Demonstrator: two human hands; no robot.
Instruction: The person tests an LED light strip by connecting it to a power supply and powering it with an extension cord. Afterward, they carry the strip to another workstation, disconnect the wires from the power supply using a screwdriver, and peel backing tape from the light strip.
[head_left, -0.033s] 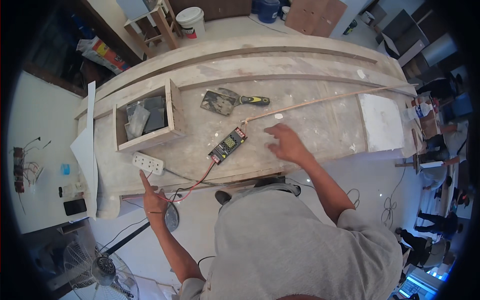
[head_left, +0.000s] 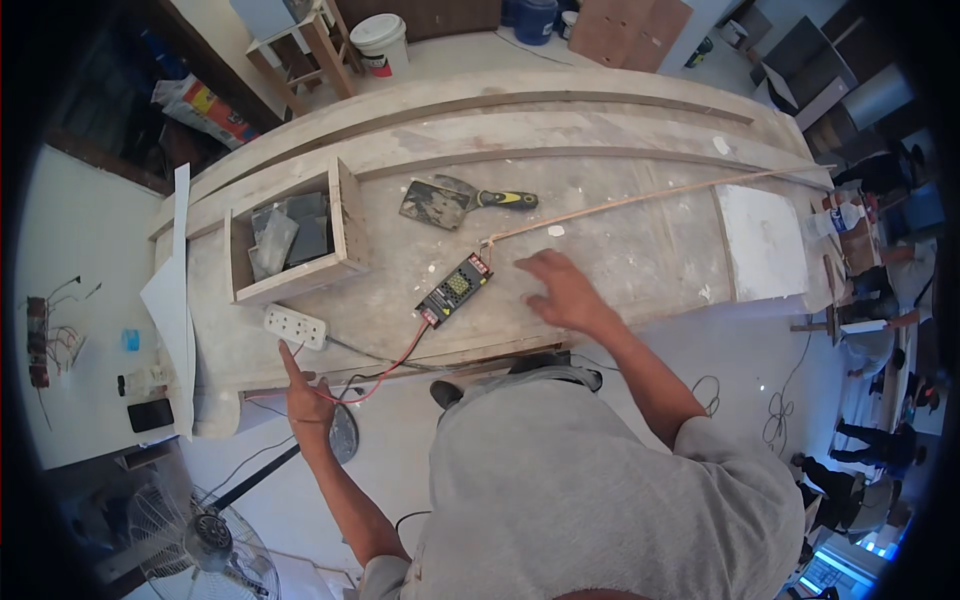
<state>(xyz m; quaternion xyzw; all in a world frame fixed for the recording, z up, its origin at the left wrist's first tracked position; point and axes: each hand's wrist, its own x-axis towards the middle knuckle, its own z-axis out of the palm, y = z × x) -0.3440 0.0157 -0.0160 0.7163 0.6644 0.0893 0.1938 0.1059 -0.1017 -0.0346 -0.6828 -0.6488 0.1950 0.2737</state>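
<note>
A black power supply [head_left: 453, 292] with a perforated face lies on the wooden worktable. Red and black wires [head_left: 405, 355] run from its near end to my left hand [head_left: 308, 402]. There the fingers are curled around the wire, while the index finger points at the near edge of a white power strip [head_left: 296, 327]. Whether the fingertip touches the strip, I cannot tell. Thin wires at the far end of the power supply meet a long, pale orange strip [head_left: 620, 205] stretching to the far right. My right hand [head_left: 568, 290] hovers right of the power supply, fingers apart, holding nothing.
A wooden box [head_left: 350, 225] of dark and grey pieces stands behind the power strip. Beyond the power supply lie putty knives [head_left: 460, 200]. A white panel [head_left: 762, 245] lies at the right. A fan [head_left: 208, 535] stands lower left; people [head_left: 885, 430] are at the far right.
My right hand has shifted slightly left, closer to the power supply. My left hand stays by the power strip.
</note>
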